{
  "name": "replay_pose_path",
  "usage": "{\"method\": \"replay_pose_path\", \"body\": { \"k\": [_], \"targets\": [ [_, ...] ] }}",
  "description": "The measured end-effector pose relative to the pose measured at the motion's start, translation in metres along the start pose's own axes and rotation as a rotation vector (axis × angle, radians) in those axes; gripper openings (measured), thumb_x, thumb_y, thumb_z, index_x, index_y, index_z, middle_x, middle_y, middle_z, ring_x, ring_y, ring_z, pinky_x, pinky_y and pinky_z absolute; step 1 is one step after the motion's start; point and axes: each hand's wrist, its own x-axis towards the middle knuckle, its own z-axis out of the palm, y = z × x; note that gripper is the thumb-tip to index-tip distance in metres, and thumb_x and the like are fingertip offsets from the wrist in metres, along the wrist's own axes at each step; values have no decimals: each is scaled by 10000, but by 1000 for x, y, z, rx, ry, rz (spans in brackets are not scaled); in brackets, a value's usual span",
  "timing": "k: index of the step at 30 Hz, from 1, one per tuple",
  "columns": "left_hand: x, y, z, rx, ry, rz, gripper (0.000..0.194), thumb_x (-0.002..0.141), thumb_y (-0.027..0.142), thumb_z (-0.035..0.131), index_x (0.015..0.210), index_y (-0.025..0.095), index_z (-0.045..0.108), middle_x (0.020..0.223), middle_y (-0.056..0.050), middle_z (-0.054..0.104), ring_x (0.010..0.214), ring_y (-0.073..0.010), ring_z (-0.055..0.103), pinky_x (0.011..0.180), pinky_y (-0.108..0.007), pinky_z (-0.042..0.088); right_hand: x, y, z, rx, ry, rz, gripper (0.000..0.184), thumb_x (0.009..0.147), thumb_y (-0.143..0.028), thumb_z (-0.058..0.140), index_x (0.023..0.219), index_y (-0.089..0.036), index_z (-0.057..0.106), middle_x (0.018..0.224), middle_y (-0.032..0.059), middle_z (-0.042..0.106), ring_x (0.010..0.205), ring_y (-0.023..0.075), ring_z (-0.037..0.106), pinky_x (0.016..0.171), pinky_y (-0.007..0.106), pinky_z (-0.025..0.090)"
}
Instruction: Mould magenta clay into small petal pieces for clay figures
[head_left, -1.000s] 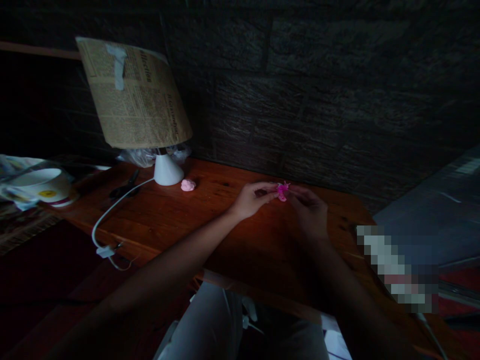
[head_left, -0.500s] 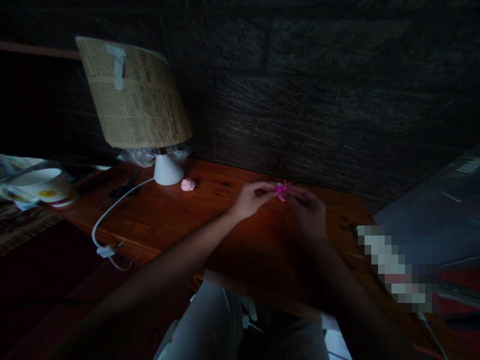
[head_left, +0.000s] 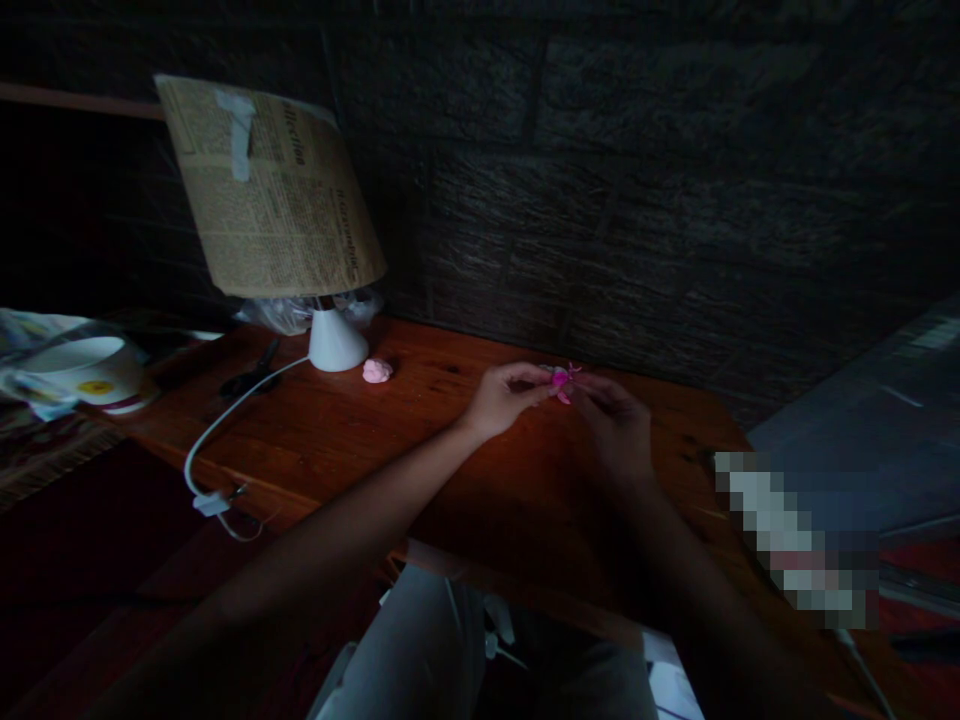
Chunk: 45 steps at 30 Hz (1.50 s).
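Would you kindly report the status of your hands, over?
Left hand, right hand pinching magenta piece. Pale-pink lump beside lamp base, clear of both hands.

The piece (head_left: pixel 561 381) is vivid magenta pink; the lump (head_left: pixel 377 371) is pale pink. The shade (head_left: pixel 270 210) is tan with dark newsprint, its tape (head_left: pixel 241 140) whitish. The lamp base (head_left: pixel 335 343) and cord (head_left: pixel 196 441) are white. The white mug (head_left: pixel 60 362) has a yellow patch and dark red band. The table (head_left: pixel 420 430) is orange-brown with dark knots, the wall (head_left: pixel 675 220) dark grey, the trousers (head_left: pixel 420 640) grey.

Dim light, deep shadows, soft detail
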Motion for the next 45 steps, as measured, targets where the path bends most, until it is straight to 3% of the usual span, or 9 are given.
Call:
{"method": "replay_pose_path", "body": {
  "k": [3,7,11,16,22,26,32,37,45],
  "targets": [
    [0,1,1,-10,3,-11,377,694,419,837,941,144,763,928,-91,779,756,-145,683,614,-246,489,-1,2,0,-39,8,4,287,683,-423,854,880,-228,782,927,48,803,894,235,747,944,446,560],
    [0,1,1,-8,19,3,338,688,419,841,876,146,776,892,-85,778,710,-129,658,620,-256,493,-1,2,0,-71,-36,-46,205,730,-416,813,841,-245,792,925,34,801,941,240,736,965,439,541],
    [-1,3,1,-1,38,-5,304,685,397,850,853,153,778,803,-70,764,711,-134,661,627,-259,502,-2,2,0,-106,-41,-82,144,763,-381,783,835,-256,787,907,25,798,913,232,732,925,419,546],
    [-2,6,2,16,61,45,302,684,421,849,818,161,774,731,-55,749,737,-148,684,685,-276,531,-3,5,0,-198,-22,-127,194,787,-397,766,908,-247,791,947,44,791,837,214,712,855,392,544],
    [0,3,1,30,54,118,309,692,444,838,810,168,762,887,-77,785,844,-172,718,831,-330,557,-6,5,-1,-259,-18,-255,184,827,-379,744,968,-271,791,1018,48,778,878,209,701,853,377,541],
    [1,0,1,4,40,136,314,686,450,837,799,169,755,951,-85,788,906,-184,726,896,-355,549,-8,5,1,-219,-43,-258,167,838,-359,738,976,-284,795,1048,44,778,935,219,710,886,392,547],
    [0,1,2,30,93,81,337,653,466,850,782,170,755,893,-68,789,842,-174,719,847,-336,554,-8,1,4,-192,-41,-272,117,847,-333,725,939,-320,797,1083,15,773,1067,218,695,1018,423,511],
    [-1,2,2,58,105,82,300,679,429,841,787,160,762,835,-68,776,779,-165,705,769,-311,544,-10,0,7,-131,-35,-210,120,809,-358,762,912,-306,797,1036,8,794,1037,233,719,1021,445,518],
    [-3,1,4,118,127,108,242,712,375,816,770,154,734,805,-52,756,688,-125,641,655,-250,481,-10,1,12,-85,30,-139,324,747,-393,816,1036,-258,757,1069,51,794,1020,248,740,975,454,546]
  ]
}}
